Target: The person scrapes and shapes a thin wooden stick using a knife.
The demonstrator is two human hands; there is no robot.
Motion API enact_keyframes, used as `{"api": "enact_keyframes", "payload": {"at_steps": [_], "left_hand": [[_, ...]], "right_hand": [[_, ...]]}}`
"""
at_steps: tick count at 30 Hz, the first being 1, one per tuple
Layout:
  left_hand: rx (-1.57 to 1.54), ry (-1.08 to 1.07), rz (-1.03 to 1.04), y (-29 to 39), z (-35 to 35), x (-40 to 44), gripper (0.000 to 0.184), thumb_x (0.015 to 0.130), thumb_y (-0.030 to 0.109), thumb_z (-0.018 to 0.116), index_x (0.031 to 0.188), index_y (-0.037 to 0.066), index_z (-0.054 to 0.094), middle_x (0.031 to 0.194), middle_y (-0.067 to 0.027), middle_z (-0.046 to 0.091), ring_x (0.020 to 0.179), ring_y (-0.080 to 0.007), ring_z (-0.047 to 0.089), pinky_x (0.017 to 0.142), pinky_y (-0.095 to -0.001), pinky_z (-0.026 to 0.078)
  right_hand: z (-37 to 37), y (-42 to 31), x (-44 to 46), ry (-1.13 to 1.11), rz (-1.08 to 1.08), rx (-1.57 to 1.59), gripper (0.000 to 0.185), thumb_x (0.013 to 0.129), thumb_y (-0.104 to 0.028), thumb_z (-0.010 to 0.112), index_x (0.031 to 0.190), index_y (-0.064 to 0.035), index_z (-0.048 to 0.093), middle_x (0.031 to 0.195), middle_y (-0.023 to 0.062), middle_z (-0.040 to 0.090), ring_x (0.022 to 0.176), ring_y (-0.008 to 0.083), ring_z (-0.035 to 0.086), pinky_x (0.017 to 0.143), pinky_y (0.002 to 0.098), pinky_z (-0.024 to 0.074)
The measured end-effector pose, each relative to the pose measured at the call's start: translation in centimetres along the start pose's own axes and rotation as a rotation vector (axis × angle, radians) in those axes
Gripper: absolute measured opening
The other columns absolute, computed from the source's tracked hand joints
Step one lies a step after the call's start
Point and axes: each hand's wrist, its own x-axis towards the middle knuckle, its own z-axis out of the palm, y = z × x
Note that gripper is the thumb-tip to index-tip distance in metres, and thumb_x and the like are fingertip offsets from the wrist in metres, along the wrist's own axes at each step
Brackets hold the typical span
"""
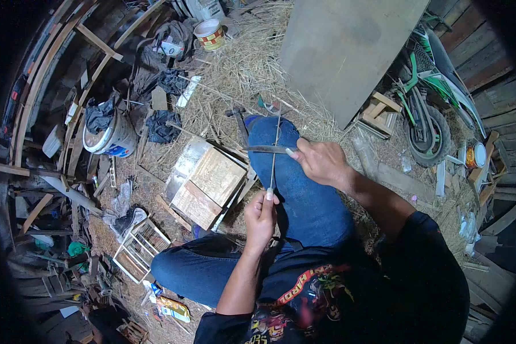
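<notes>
My left hand (261,218) is closed on the lower end of a thin stick (277,135), with the thumb laid along it. The stick points away from me over my raised knee, which is in blue jeans (298,189). My right hand (322,163) is closed on a knife at its right end. The dark blade (261,149) lies crosswise over the stick, above the knee. Whether the edge bites into the stick is too small to tell.
Left of my knee sits a wooden box (209,186), with a small slatted cage (141,249) nearer me. A bucket (112,135) stands further left. A large board (350,51) and a green motorbike (427,97) are at the upper right. Straw (241,63) covers the ground.
</notes>
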Motion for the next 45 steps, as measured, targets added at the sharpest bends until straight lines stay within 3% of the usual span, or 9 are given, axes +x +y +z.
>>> {"api": "enact_keyframes", "payload": {"at_steps": [9,12,15,19,21,29,32,37,45], "left_hand": [[0.123,0.004,0.049,0.5,0.9,1.1,0.034,0.109,0.027,0.05,0.086,0.005,0.059,0.057,0.0086,0.039,0.047,-0.0019,0.032,0.044,-0.0235,0.021],[0.221,-0.007,0.161,0.8,1.4,3.7,0.034,0.11,0.027,0.049,0.087,0.004,0.06,0.057,0.0085,0.039,0.049,-0.0016,0.032,0.045,-0.0233,0.022],[0.508,0.057,0.224,2.8,2.0,4.0,0.026,0.104,0.016,0.054,0.087,-0.002,0.065,0.061,-0.0127,0.058,0.052,-0.0183,0.054,0.053,-0.0363,0.042],[0.564,0.105,0.304,3.1,3.2,3.8,0.023,0.102,0.013,0.056,0.088,-0.003,0.064,0.067,-0.0176,0.064,0.056,-0.0235,0.063,0.055,-0.0389,0.046],[0.538,0.125,0.312,2.7,3.6,3.9,0.028,0.104,0.018,0.056,0.085,-0.001,0.063,0.063,-0.0139,0.057,0.056,-0.0152,0.05,0.054,-0.0358,0.04],[0.522,0.1,0.348,2.0,3.5,4.1,0.03,0.104,0.018,0.054,0.083,-0.001,0.063,0.061,-0.0115,0.055,0.056,-0.0149,0.05,0.055,-0.035,0.039],[0.452,0.085,0.32,1.5,3.4,4.2,0.031,0.105,0.019,0.053,0.083,0.0,0.063,0.058,-0.004,0.051,0.052,-0.0108,0.045,0.051,-0.0309,0.034],[0.242,0.003,0.138,0.5,2.9,4.2,0.032,0.108,0.022,0.05,0.084,0.004,0.061,0.056,0.0071,0.042,0.046,-0.0026,0.034,0.044,-0.0244,0.023],[0.001,-0.034,-0.01,1.3,2.9,3.6,0.03,0.109,0.023,0.05,0.085,0.006,0.059,0.055,0.008,0.039,0.044,-0.0029,0.031,0.042,-0.0247,0.02]], "right_hand": [[-1.2,-1.5,-0.9,0.028,0.021,0.028,0.034,0.103,-0.038,0.053,0.093,-0.0053,0.055,0.069,0.0184,0.067,0.064,0.0404,0.069,0.053,0.0528,0.0513],[-0.7,-1.2,-1.3,0.142,-0.198,-0.069,0.041,0.102,-0.044,0.052,0.089,-0.0065,0.057,0.065,0.0167,0.067,0.058,0.036,0.069,0.049,0.0489,0.052],[-0.9,-1.0,-1.5,0.112,-0.18,-0.07,0.04,0.102,-0.044,0.052,0.088,-0.007,0.057,0.065,0.017,0.067,0.058,0.0358,0.069,0.049,0.0479,0.0521],[-0.9,-0.8,-1.6,0.085,-0.177,-0.041,0.039,0.101,-0.044,0.053,0.088,-0.0072,0.057,0.065,0.0172,0.067,0.059,0.0362,0.069,0.049,0.0477,0.0523],[-0.7,-0.4,-1.6,0.08,-0.168,-0.049,0.038,0.1,-0.043,0.055,0.088,-0.0069,0.057,0.066,0.0173,0.067,0.059,0.0364,0.069,0.049,0.0477,0.0525],[-0.1,-0.2,-2.1,0.112,-0.123,-0.027,0.035,0.1,-0.04,0.055,0.09,-0.0066,0.057,0.066,0.0173,0.067,0.06,0.037,0.07,0.05,0.0482,0.053],[0.2,-0.2,-2.4,0.119,-0.106,-0.009,0.034,0.1,-0.039,0.055,0.091,-0.0064,0.057,0.067,0.0173,0.067,0.061,0.0371,0.07,0.051,0.0483,0.0535],[0.5,-0.1,-2.5,0.134,-0.106,-0.003,0.034,0.1,-0.039,0.056,0.091,-0.0064,0.057,0.068,0.0176,0.067,0.062,0.0371,0.07,0.052,0.0483,0.0538],[1.3,-0.2,-2.7,0.161,-0.093,0.007,0.034,0.1,-0.04,0.056,0.091,-0.0068,0.057,0.07,0.019,0.067,0.062,0.0381,0.07,0.051,0.0493,0.0535]]}}
